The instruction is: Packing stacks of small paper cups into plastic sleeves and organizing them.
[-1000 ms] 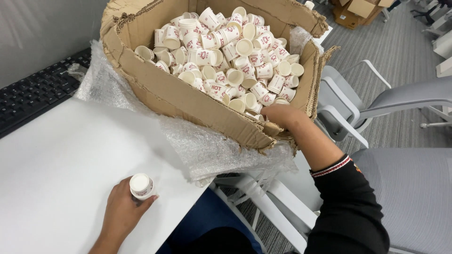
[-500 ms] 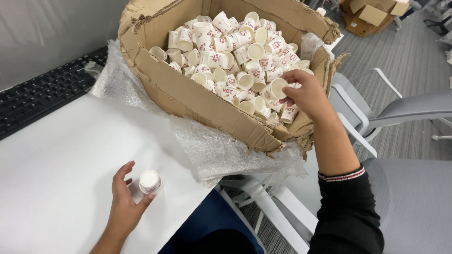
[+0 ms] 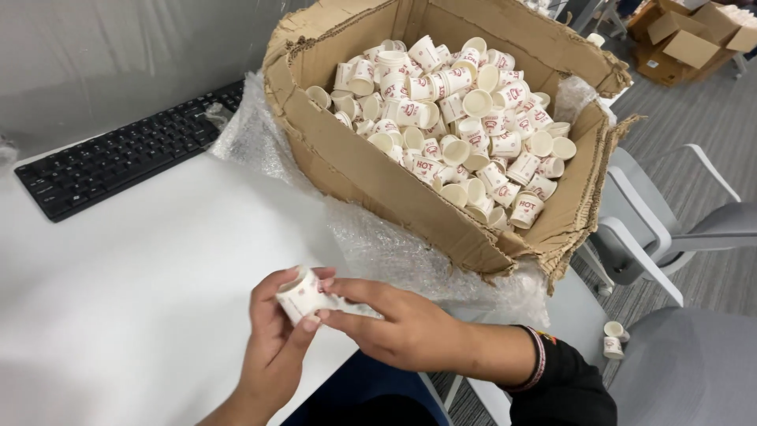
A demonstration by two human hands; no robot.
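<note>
— Location of the paper cup [image 3: 301,293]?
— Above the white counter [image 3: 142,276], near the cardboard box [image 3: 394,185].
— Fingers?
— Left hand [image 3: 276,347] wraps it; right hand [image 3: 402,327] pinches its end.

Probably an office: white desk [image 3: 118,276], black keyboard [image 3: 118,158], grey chairs [image 3: 670,229].

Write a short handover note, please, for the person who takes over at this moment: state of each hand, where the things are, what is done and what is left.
Left hand: holds a small stack of paper cups on its side, over the white table.
Right hand: fingers at the open end of the stack; whether it holds another cup is hidden.
Cardboard box: open, on plastic wrap, full of loose cups.
Done: a few cups nested.
Left: nearly all the cups in the box; two more lie on the floor.
</note>
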